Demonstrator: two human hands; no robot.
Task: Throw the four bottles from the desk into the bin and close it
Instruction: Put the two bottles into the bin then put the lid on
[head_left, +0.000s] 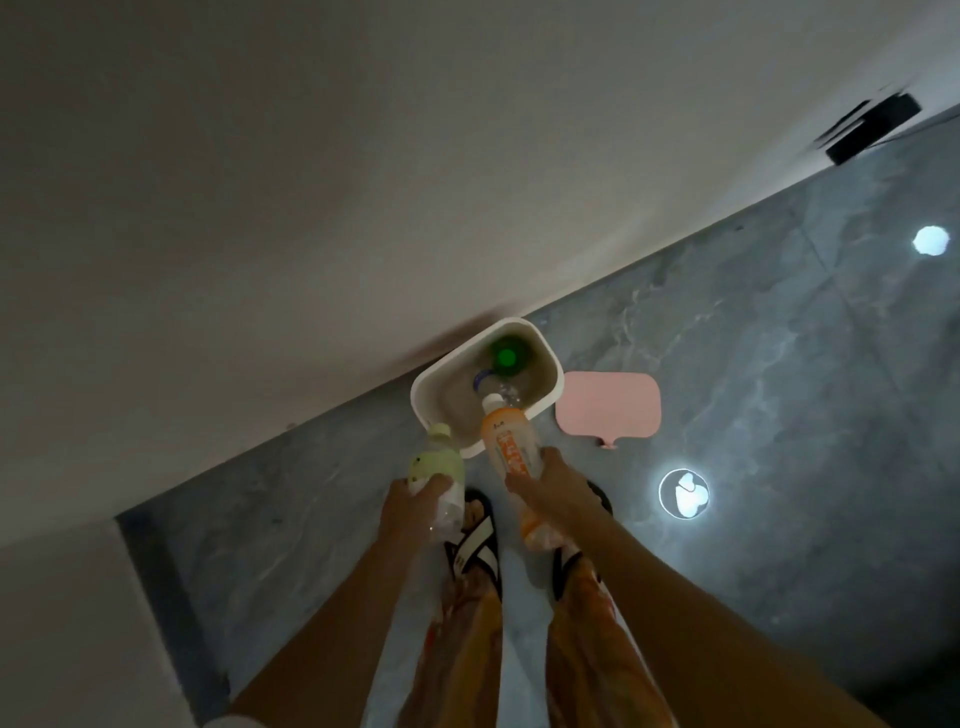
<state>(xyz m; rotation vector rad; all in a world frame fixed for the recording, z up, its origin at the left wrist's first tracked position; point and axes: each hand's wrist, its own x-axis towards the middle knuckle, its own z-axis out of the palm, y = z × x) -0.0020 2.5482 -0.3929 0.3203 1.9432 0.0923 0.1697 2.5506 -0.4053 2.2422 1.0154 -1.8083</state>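
A white bin stands open on the grey floor against the wall. Inside it lie a green-capped bottle and a clear bottle with a blue band. My left hand grips a pale green-labelled bottle, its cap pointing toward the bin's near rim. My right hand grips an orange-labelled bottle, its white cap reaching over the bin's near edge. The pink lid lies flat on the floor just right of the bin.
A pale wall runs diagonally behind the bin. My feet in black-and-white sandals stand just short of the bin. Bright light reflections show on the glossy floor at right. A dark object sits by the wall far right.
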